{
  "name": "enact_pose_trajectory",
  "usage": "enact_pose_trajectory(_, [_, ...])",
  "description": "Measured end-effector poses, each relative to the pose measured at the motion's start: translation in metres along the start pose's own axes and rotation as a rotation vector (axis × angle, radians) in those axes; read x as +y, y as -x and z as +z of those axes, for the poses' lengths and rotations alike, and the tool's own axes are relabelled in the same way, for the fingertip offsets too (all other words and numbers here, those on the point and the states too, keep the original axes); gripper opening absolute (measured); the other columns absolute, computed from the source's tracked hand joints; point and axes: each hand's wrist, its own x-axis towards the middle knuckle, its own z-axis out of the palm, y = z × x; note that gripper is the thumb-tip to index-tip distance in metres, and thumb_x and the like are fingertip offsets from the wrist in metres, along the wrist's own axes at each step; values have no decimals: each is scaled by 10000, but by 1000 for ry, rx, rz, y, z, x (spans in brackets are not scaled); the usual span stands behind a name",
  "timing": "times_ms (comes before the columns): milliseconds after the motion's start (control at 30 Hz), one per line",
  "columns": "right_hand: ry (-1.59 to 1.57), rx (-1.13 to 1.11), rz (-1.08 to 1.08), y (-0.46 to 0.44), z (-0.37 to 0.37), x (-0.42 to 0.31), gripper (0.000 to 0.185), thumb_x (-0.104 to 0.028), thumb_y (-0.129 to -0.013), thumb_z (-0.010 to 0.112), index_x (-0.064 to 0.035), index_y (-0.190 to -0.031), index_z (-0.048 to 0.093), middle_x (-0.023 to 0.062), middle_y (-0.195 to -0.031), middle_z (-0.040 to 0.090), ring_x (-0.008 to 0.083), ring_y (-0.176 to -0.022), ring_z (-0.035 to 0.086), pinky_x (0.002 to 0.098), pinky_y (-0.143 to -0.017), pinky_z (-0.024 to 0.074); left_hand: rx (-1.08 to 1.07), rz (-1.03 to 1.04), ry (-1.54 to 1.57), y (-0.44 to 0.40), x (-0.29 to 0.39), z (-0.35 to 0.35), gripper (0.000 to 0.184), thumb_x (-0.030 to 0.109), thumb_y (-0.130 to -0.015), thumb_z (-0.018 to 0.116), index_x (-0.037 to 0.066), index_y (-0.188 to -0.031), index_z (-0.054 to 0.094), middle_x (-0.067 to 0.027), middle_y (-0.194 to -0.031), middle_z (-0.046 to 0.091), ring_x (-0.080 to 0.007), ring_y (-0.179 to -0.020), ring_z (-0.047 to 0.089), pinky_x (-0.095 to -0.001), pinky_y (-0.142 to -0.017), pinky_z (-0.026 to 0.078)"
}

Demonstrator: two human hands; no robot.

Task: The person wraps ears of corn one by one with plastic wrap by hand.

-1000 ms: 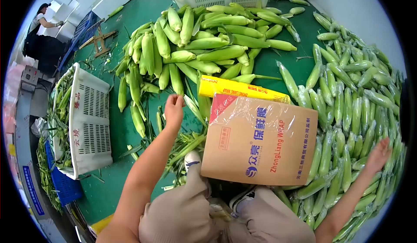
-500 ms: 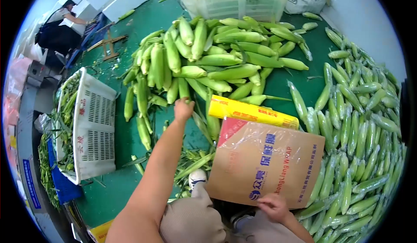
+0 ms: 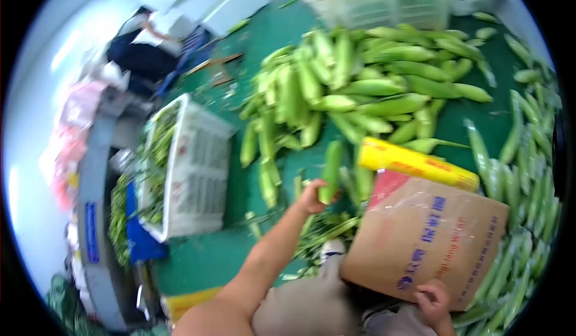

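Far left, grey metal bench (image 3: 99, 186) carried a blue label (image 3: 91, 232), its white writing too small to read. Beside it stood blue crate (image 3: 141, 237); beyond, a co-worker (image 3: 141, 51) bent over near white boxes (image 3: 234, 12). White crate (image 3: 201, 177) stood on the green floor (image 3: 192, 258), filled with green leaves (image 3: 159, 174); marks on its side blurred. Left hand (image 3: 313, 197) gripped an ear of corn (image 3: 331, 171) by its near end, fingers closed round it. Ear's long axis ran away from the wearer, leaning very slightly right; far end pointed toward the corn pile (image 3: 360, 84), in front of whose near edge it was held. Loose husks and leaves (image 3: 318, 234) lay below the hand. White basket (image 3: 384, 6) stood behind the pile, its red marks unreadable. Yellow box (image 3: 419, 164) lay along the far edge of the carton (image 3: 426, 240), long axis sloping nearer toward the right; red print smeared. Carton bore a red corner patch at its far left, large blue characters, a red line and a dark line near its right edge, all too blurred to read surely. Right hand (image 3: 433, 300) was at the carton's near edge, fingers partly curled; could not tell whether it gripped. Film-wrapped corn (image 3: 528, 174) covered the right side.
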Motion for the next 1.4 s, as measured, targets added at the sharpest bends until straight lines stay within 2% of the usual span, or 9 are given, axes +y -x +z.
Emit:
enact_pose_trajectory(100, [110, -196, 90, -16, -9, -41, 183, -177, -977, 631, -21, -978, 728, 162, -988, 697, 263, -900, 678, 418, -763, 545, -285, 235, -333, 71, -34, 72, 709, 310, -823, 748, 14, -1415, 494, -178, -1123, 658, -283, -918, 668, -362, -773, 571])
enact_pose_trajectory(267, [196, -23, -140, -14, -2, 0, 150, 8, -787, 762, -37, -903, 679, 84, -857, 631, 242, -752, 611, 355, -665, 489, -104, 355, -557, 105, -34, 105, 829, 579, -767, 812, 61, -1365, 565, -137, -1164, 677, -260, -921, 691, -427, -745, 585])
enact_pose_trajectory(400, [782, 118, -268, -22, -53, -6, 408, -192, -779, 821, -113, -1151, 672, 136, -1161, 638, 369, -1087, 597, 484, -943, 490, -216, 473, -734, 103, -20, 188, 754, 601, -835, 725, 11, -1287, 598, -136, -1161, 658, -228, -898, 658, -373, -778, 550])
enact_pose_trajectory(600, [892, 151, -81, -39, -85, 10, 764, -298, -796, 814, -189, -1486, 506, 120, -1239, 590, 349, -1209, 531, 434, -1060, 418, -180, 714, -1639, 71, -51, 322, 625, 166, -818, 739, 23, -1391, 536, -139, -1220, 661, -267, -1142, 654, -374, -970, 518])
enact_pose_trajectory(800, [829, -79, 44, -119, -95, 18, 335, -250, -930, 675, -173, -1256, 702, 115, -960, 644, 303, -966, 607, 451, -853, 475, -234, 921, -2332, 8, -85, 325, 639, 247, -720, 817, 78, -1298, 603, -153, -1160, 646, -358, -1092, 638, -465, -927, 539])
enact_pose_trajectory(900, [1077, 68, -262, -115, -92, 56, 151, -179, -955, 617, -156, -1053, 730, 84, -855, 684, 291, -789, 622, 471, -757, 495, -163, 877, -2371, -3, -90, 320, 743, 340, -725, 848, 111, -1376, 576, -133, -1225, 651, -333, -1122, 640, -467, -974, 517])
enact_pose_trajectory(967, [663, 67, -206, -92, -79, 76, 151, -154, -962, 610, -140, -1074, 709, 109, -883, 669, 305, -823, 628, 459, -755, 495, -260, 1212, -2277, -15, -90, 290, 751, 355, -719, 855, 122, -1377, 579, -125, -1213, 653, -344, -1118, 633, -473, -972, 520])
enact_pose_trajectory(1133, [614, 198, 142, -64, -81, 43, 296, -192, -924, 692, -108, -1207, 665, 153, -932, 629, 338, -900, 622, 470, -818, 485, -146, 882, -2344, 7, -84, 313, 646, 362, -736, 841, 221, -1327, 621, -97, -1094, 657, -346, -1029, 645, -452, -869, 555])
enact_pose_trajectory(1400, [846, 198, -146, -122, -87, 41, 196, -195, -888, 708, -111, -1060, 749, 108, -879, 595, 330, -925, 610, 452, -794, 477, -112, 853, -2332, 9, -87, 323, 608, 363, -758, 817, 241, -1323, 630, -97, -1067, 652, -357, -992, 651, -465, -857, 556])
